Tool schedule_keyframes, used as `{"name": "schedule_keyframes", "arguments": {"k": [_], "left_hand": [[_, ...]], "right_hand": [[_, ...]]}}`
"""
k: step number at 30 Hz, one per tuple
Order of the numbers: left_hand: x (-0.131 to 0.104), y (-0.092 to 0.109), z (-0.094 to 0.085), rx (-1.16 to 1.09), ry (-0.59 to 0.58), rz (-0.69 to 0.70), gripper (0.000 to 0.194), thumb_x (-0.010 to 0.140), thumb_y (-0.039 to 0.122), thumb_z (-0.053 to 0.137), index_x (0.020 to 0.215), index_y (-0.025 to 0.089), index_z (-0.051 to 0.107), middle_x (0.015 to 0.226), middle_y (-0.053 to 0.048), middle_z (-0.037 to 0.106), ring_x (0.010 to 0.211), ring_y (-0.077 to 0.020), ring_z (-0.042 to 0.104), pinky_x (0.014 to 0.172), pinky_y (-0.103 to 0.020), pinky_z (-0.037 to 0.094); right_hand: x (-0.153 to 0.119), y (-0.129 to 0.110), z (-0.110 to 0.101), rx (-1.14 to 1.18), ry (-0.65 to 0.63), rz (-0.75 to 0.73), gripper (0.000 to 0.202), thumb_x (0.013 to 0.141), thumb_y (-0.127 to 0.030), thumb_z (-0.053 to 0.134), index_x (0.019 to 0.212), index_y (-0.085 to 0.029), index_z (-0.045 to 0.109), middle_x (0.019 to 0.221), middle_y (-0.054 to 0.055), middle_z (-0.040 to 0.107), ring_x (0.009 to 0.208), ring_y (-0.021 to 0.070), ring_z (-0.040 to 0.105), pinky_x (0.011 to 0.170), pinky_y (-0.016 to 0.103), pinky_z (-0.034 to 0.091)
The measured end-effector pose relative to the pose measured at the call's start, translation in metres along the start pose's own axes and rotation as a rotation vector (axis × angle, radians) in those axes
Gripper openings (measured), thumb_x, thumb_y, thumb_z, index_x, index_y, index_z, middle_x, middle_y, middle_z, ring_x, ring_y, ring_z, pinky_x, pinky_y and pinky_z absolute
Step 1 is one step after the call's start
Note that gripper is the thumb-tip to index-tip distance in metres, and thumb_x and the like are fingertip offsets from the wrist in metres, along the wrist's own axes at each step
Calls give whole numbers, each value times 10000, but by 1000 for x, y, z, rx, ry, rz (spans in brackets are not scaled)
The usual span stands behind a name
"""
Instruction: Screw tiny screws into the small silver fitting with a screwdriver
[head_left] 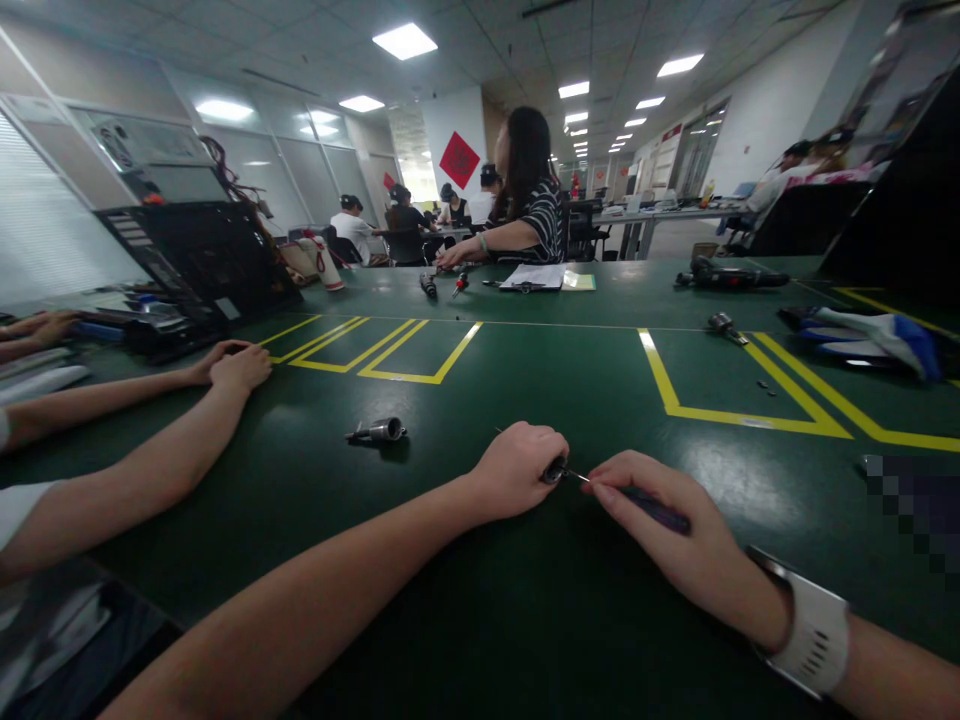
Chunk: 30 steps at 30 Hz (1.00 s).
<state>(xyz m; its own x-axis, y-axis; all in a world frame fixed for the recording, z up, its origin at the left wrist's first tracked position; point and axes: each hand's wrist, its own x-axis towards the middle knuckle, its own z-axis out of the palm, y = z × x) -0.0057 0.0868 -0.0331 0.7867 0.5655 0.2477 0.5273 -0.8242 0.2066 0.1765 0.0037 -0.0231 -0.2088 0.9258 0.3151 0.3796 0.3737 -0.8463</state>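
Worked on the green table (525,620), near edge, centre. Left hand (517,470) closed round a small metal part (553,470); right hand (667,525) curled over a dark-handled screwdriver (660,512), its tip touching that part. Seemingly mid-fastening, end not judged. Lay apart to the left: another metal cylinder (377,432). No containers nearby.

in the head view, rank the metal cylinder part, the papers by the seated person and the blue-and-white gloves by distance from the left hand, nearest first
1. Metal cylinder part: just left of the left hand, on the green table.
2. Blue-and-white gloves: far right, beyond the yellow tape lines.
3. Papers: across the table, in front of the seated person.
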Motion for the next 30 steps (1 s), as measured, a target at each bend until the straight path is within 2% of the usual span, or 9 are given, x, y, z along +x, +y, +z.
{"name": "schedule_keyframes", "arguments": {"k": [4,6,8,11,16,19,23,30], "left_hand": [[-1,0,-1,-50,37,-8,64,761,155,522,824,159,530,809,-26,606,744,-149,544,686,-271,386],[0,-1,-1,-91,60,-47,48,777,181,526,819,159,530,800,-22,597,729,-140,539,681,-264,393],[1,-3,-1,-134,70,-79,48,791,207,526,804,161,529,785,-16,588,715,-133,535,673,-257,400],[2,-3,-1,-142,68,-109,55,794,218,531,798,163,528,782,-11,586,716,-133,534,673,-258,403],[2,1,-3,-2,18,-75,31,785,158,507,809,158,525,807,-29,594,754,-157,537,690,-284,379],[1,3,-4,19,-19,-36,48,786,140,485,810,159,520,809,-31,592,759,-158,537,691,-285,369],[0,1,-3,-32,5,-33,45,776,142,503,813,160,521,818,-26,597,764,-151,542,700,-276,370],[2,-4,-1,-146,73,-92,50,797,213,528,797,164,537,763,-12,581,719,-136,531,686,-263,392]], "right_hand": [[7,7,-5,384,2,269,184,803,-363,595,787,-200,680,829,50,691,839,212,622,784,366,451],[10,11,-5,561,4,339,180,784,-360,625,794,-189,680,838,54,699,864,206,623,816,363,443],[11,12,-5,642,-6,372,182,771,-360,643,805,-186,682,857,59,702,875,204,623,818,358,442],[9,12,-5,607,14,357,199,776,-378,637,827,-191,684,877,60,700,889,210,621,828,367,437],[4,10,-4,321,2,285,223,796,-410,607,856,-211,688,910,49,692,895,218,613,820,381,435],[6,9,-4,431,-11,334,212,777,-400,630,816,-201,691,866,48,699,869,212,620,816,375,440],[11,10,-6,669,-20,415,181,755,-355,659,787,-179,688,836,59,706,835,192,624,804,352,444],[13,13,-7,775,-24,448,152,768,-320,649,804,-176,684,866,65,711,846,176,629,801,322,438]]}}
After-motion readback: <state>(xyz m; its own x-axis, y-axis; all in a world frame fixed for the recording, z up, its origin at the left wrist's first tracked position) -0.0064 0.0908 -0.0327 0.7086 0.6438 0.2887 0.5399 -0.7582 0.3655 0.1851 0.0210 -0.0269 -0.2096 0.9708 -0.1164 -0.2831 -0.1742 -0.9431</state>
